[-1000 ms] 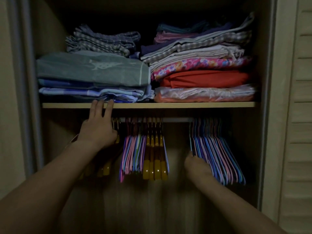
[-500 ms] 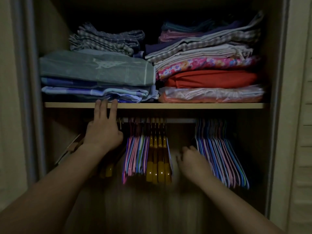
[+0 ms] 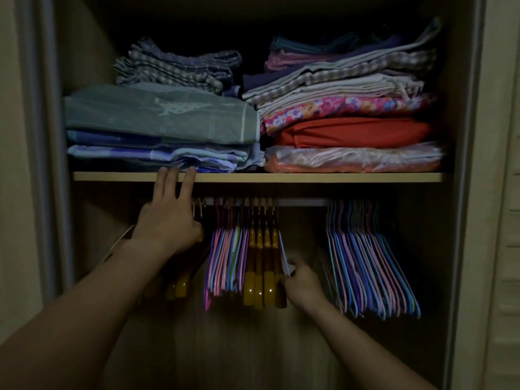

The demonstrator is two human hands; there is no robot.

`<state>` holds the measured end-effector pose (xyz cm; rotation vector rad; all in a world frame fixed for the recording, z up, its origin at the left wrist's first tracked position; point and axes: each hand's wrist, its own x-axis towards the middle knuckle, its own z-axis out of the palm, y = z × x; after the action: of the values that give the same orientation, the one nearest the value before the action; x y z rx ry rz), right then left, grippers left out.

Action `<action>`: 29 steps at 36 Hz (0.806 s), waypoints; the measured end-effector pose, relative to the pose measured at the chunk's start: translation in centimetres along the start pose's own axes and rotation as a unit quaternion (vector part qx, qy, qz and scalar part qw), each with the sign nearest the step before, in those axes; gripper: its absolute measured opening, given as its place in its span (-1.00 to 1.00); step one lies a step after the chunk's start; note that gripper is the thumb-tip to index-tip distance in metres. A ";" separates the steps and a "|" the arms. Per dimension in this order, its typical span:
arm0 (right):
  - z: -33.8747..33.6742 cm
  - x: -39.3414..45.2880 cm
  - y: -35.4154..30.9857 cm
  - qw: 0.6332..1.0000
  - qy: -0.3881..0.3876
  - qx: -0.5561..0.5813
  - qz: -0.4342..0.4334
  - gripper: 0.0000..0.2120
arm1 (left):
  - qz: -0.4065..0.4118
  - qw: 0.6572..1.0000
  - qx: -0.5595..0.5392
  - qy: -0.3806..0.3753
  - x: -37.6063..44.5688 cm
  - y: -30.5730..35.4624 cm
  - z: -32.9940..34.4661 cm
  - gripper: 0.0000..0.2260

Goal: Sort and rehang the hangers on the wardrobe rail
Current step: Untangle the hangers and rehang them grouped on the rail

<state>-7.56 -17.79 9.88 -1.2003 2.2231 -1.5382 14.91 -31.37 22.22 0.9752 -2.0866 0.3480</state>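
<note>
A metal rail (image 3: 301, 202) runs under the wooden shelf (image 3: 309, 177). From it hang a middle bunch of pink, blue and purple wire hangers (image 3: 225, 263), several yellow wooden hangers (image 3: 261, 266) beside them, and a larger wire bunch (image 3: 368, 266) at the right. More yellow wooden hangers (image 3: 181, 285) hang tilted at the left, partly hidden by my arm. My left hand (image 3: 168, 218) is raised at the rail's left end, its fingers straight and reaching the shelf edge. My right hand (image 3: 301, 282) pinches the lower edge of a pale hanger (image 3: 284, 254) right of the wooden ones.
Two stacks of folded cloth fill the shelf: grey-green and blue bedding (image 3: 160, 128) at the left, checked, flowered and red fabrics (image 3: 351, 119) at the right. The wardrobe's side walls and a louvred door (image 3: 506, 220) frame the opening. The light is dim.
My right hand has left the right-hand wire bunch, moved left across the gap, and now pinches the pale hanger beside the wooden ones. My left hand has stayed at the rail.
</note>
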 end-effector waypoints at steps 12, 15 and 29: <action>-1.7 -0.5 -0.2 0.950 0.202 0.109 -0.212 -0.78 | 0.000 1.000 -0.002 0.024 0.3 -0.2 1.2 0.04; -2.4 0.8 -2.3 0.942 0.218 0.145 -0.212 -0.76 | 0.005 1.000 0.005 0.023 0.4 -0.4 1.3 0.05; -3.0 5.7 -0.7 0.993 0.093 0.052 -0.052 -0.67 | -0.023 0.999 0.034 -0.031 0.7 -0.2 0.8 0.16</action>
<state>-12.64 -19.79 13.40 -1.2031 2.1908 -1.8524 14.33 -32.24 22.18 1.0845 -2.1168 0.3719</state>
